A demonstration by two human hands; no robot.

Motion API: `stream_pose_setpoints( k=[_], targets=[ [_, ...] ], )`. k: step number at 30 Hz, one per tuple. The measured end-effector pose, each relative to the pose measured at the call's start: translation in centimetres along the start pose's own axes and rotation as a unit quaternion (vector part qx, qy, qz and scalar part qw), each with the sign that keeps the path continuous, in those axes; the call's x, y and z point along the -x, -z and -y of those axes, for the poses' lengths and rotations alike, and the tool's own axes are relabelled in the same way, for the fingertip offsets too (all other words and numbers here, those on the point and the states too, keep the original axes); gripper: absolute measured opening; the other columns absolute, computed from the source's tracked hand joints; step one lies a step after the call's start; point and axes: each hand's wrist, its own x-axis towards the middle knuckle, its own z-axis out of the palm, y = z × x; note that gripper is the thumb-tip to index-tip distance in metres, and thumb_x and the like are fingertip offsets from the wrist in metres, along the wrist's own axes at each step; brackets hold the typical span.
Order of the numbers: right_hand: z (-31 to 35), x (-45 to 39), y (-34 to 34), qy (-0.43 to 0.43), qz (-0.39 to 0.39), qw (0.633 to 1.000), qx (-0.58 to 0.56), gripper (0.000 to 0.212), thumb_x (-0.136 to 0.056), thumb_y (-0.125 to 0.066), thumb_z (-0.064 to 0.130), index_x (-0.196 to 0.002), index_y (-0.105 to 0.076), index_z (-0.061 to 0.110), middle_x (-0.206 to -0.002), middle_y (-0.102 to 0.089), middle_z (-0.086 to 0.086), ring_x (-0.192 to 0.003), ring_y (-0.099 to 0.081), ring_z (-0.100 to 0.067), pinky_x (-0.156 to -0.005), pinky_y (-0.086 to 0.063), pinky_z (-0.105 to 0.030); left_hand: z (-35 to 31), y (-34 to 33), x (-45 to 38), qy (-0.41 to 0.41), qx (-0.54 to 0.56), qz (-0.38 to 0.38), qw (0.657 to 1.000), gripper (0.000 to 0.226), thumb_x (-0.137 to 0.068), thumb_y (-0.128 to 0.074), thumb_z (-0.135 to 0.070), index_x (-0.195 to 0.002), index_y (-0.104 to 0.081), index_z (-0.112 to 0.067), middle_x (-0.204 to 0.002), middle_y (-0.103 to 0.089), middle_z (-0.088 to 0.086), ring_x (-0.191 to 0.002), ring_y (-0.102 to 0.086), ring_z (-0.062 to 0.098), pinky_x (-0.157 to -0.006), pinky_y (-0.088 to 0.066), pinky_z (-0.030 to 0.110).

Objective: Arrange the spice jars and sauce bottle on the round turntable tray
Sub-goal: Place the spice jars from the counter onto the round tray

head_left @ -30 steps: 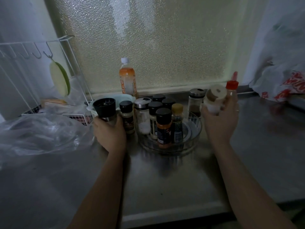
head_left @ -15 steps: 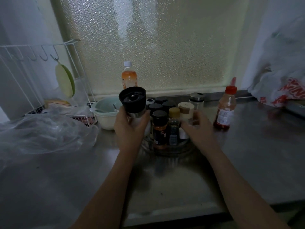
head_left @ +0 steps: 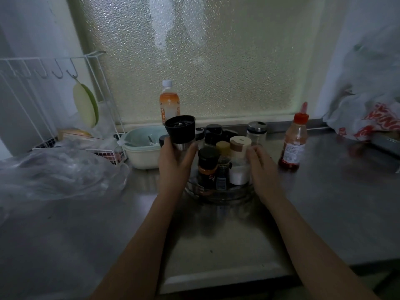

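Note:
A clear round turntable tray (head_left: pixel 218 194) sits on the steel counter, crowded with several spice jars. My left hand (head_left: pixel 175 161) grips a grinder with a black top (head_left: pixel 180 132), held above the tray's left side. My right hand (head_left: pixel 260 167) rests against a white jar with a tan lid (head_left: pixel 239 163) that stands on the tray's right front. An orange-labelled jar with a black cap (head_left: pixel 207 167) and a yellow-capped jar (head_left: pixel 223 167) stand at the front. The red-capped sauce bottle (head_left: pixel 294 141) stands on the counter, right of the tray.
A pale bowl (head_left: pixel 141 148) sits left of the tray, with an orange drink bottle (head_left: pixel 169 103) behind it on the sill. A white wire rack (head_left: pixel 54 105) and clear plastic bag (head_left: pixel 60 169) fill the left. Another plastic bag (head_left: pixel 372 118) lies far right.
My right hand set the tan-lidded jar down on the tray's right front and left the sauce bottle on the counter. My left hand lifted the grinder and carried it right, over the tray.

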Motion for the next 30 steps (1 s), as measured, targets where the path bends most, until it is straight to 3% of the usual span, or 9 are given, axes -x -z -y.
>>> stream_pose_setpoints(
  k=[4, 9, 11, 17, 19, 21, 23, 26, 30],
  targets=[
    [-0.1, 0.1, 0.0, 0.005, 0.002, 1.000, -0.001, 0.029, -0.097, -0.038, 0.038, -0.083, -0.051, 0.018, -0.079, -0.057, -0.001, -0.073, -0.054, -0.012, -0.065, -0.042, -0.026, 0.1, -0.3, -0.4, 0.051, 0.038, 0.053, 0.997, 0.025, -0.085, -0.064, -0.032, -0.107, -0.052, -0.027, -0.097, -0.066, -0.012, -0.091, -0.062, -0.004, -0.076, -0.047, 0.016],
    [0.2, 0.2, 0.0, 0.011, -0.009, 1.000, -0.013, 0.030, -0.096, -0.037, 0.041, -0.081, -0.049, 0.017, -0.075, -0.052, 0.002, -0.067, -0.049, -0.006, -0.062, -0.039, -0.018, 0.4, -0.7, -0.2, 0.038, 0.039, 0.097, 0.994, 0.037, -0.078, -0.065, -0.028, -0.112, -0.051, -0.024, -0.105, -0.064, -0.009, -0.099, -0.060, -0.002, -0.084, -0.048, 0.020],
    [0.2, 0.3, 0.0, 0.005, -0.010, 1.000, -0.001, 0.030, -0.098, -0.038, 0.038, -0.085, -0.051, 0.014, -0.079, -0.056, -0.004, -0.072, -0.053, -0.013, -0.065, -0.041, -0.026, 0.7, -0.8, 0.1, 0.036, 0.029, 0.115, 0.992, 0.042, -0.076, -0.069, -0.027, -0.114, -0.052, -0.023, -0.112, -0.065, 0.000, -0.108, -0.060, 0.011, -0.092, -0.050, 0.036],
    [0.8, 0.6, 0.0, -0.001, -0.006, 1.000, 0.012, 0.026, -0.099, -0.038, 0.035, -0.086, -0.051, 0.016, -0.084, -0.057, -0.005, -0.080, -0.054, -0.019, -0.071, -0.042, -0.032, 0.6, -1.1, 0.3, 0.058, -0.026, 0.059, 0.996, 0.040, -0.082, -0.061, -0.034, -0.115, -0.048, -0.015, -0.111, -0.058, 0.003, -0.105, -0.056, 0.019, -0.092, -0.047, 0.052],
    [0.7, 0.5, 0.0, 0.003, -0.006, 1.000, 0.030, 0.025, -0.099, -0.037, 0.033, -0.089, -0.051, 0.015, -0.087, -0.056, -0.004, -0.082, -0.054, -0.018, -0.070, -0.041, -0.026, -0.2, -0.9, 0.7, 0.004, -0.054, 0.004, 0.999, 0.047, -0.085, -0.055, -0.038, -0.119, -0.045, -0.008, -0.115, -0.051, 0.006, -0.107, -0.052, 0.022, -0.092, -0.046, 0.047],
    [0.9, 0.3, 0.1, 0.016, -0.027, 0.998, 0.047, 0.023, -0.100, -0.036, 0.026, -0.092, -0.051, 0.011, -0.090, -0.054, -0.004, -0.084, -0.053, -0.018, -0.072, -0.041, -0.023, -1.4, -0.5, 1.3, -0.140, -0.101, -0.035, 0.984, 0.046, -0.083, -0.053, -0.038, -0.116, -0.045, -0.007, -0.108, -0.045, 0.001, -0.098, -0.047, 0.019, -0.083, -0.045, 0.036],
    [1.0, 0.0, 0.1, 0.016, -0.085, 0.996, 0.012, 0.021, -0.101, -0.037, 0.020, -0.091, -0.050, 0.008, -0.088, -0.053, -0.005, -0.083, -0.052, -0.017, -0.073, -0.041, -0.030, -2.8, -0.4, 1.9, -0.234, -0.126, 0.037, 0.963, 0.046, -0.076, -0.056, -0.042, -0.109, -0.047, -0.011, -0.100, -0.043, 0.001, -0.089, -0.043, 0.014, -0.069, -0.042, 0.027],
    [0.7, -0.8, 0.7, -0.017, -0.153, 0.988, -0.008, 0.016, -0.100, -0.038, 0.018, -0.096, -0.051, 0.008, -0.091, -0.055, -0.005, -0.083, -0.053, -0.014, -0.075, -0.044, -0.034, -4.2, -1.0, 2.7, -0.262, -0.206, 0.222, 0.916, 0.046, -0.073, -0.059, -0.054, -0.098, -0.055, -0.016, -0.095, -0.052, 0.001, -0.078, -0.042, 0.004, -0.053, -0.047, 0.023],
    [-0.2, -3.2, 1.6, -0.075, -0.149, 0.986, -0.007, 0.026, -0.095, -0.045, 0.014, -0.120, -0.048, 0.012, -0.113, -0.057, -0.009, -0.097, -0.056, -0.021, -0.083, -0.049, -0.036, -4.2, -1.1, 2.7, -0.243, -0.284, 0.298, 0.878, 0.051, -0.069, -0.065, -0.062, -0.096, -0.062, -0.018, -0.101, -0.054, 0.000, -0.076, -0.052, 0.011, -0.056, -0.051, 0.030]
  ],
)
